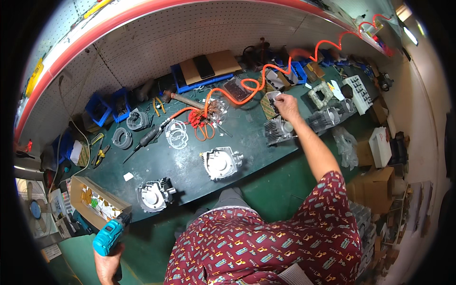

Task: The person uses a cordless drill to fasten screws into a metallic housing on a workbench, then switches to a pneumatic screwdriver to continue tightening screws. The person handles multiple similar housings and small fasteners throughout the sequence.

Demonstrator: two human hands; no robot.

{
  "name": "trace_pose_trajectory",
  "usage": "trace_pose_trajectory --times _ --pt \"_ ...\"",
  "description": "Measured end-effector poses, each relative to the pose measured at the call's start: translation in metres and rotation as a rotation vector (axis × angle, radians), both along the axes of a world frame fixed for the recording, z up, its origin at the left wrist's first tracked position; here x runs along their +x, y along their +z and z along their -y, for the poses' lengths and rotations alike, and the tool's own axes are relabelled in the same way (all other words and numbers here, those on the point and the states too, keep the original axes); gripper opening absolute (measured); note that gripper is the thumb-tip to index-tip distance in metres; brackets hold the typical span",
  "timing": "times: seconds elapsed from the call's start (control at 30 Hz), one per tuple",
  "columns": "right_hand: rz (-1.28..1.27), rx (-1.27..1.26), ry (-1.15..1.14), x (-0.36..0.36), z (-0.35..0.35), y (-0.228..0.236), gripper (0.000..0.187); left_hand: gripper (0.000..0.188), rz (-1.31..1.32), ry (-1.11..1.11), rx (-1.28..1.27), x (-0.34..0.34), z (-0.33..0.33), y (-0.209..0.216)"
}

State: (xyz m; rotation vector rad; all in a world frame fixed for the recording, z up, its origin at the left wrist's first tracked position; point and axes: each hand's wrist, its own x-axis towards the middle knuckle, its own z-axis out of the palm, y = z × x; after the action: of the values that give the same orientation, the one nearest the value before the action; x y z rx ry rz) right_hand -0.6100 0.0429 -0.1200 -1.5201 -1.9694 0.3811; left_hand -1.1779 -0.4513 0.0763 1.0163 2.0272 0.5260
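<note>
My left hand (108, 262) is wrapped round the grip of a teal cordless drill (110, 235), off the table's near left corner. Its dark chuck points up and right, beside a cardboard box. My right arm stretches over the bench, and my right hand (288, 107) is at a small open carton (269, 108); its fingers are pinched together at the carton's opening, and what they hold is hidden. Just below that hand stands a finned metal engine part (277, 132). Two silvery castings, one near the middle (220, 162) and one at the front edge (155, 194), lie on the bench.
A red coiled air hose (264, 71) hangs across the back right. Grey rings (122, 137), flat gaskets (176, 135), a dark power screwdriver (148, 137), a hammer (188, 99) and blue bins (98, 109) lie on the green bench (190, 183). Cartons (373, 187) stand at right.
</note>
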Motion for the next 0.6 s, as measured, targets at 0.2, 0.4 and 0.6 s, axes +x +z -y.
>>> trace_pose_trajectory --times 0.2,0.4,0.6 --pt "0.570 -0.400 0.150 0.080 -0.120 -0.103 0.011 0.026 -0.179 0.290 -0.057 0.059 -0.018 0.029" --pt "0.831 -0.838 0.404 0.079 -0.150 -0.165 0.045 0.019 -0.269 0.502 0.035 0.132 -0.043 0.028" --pt "0.978 -0.889 0.525 0.066 -0.153 -0.156 0.039 0.031 -0.287 0.658 -0.017 0.180 -0.084 0.033"
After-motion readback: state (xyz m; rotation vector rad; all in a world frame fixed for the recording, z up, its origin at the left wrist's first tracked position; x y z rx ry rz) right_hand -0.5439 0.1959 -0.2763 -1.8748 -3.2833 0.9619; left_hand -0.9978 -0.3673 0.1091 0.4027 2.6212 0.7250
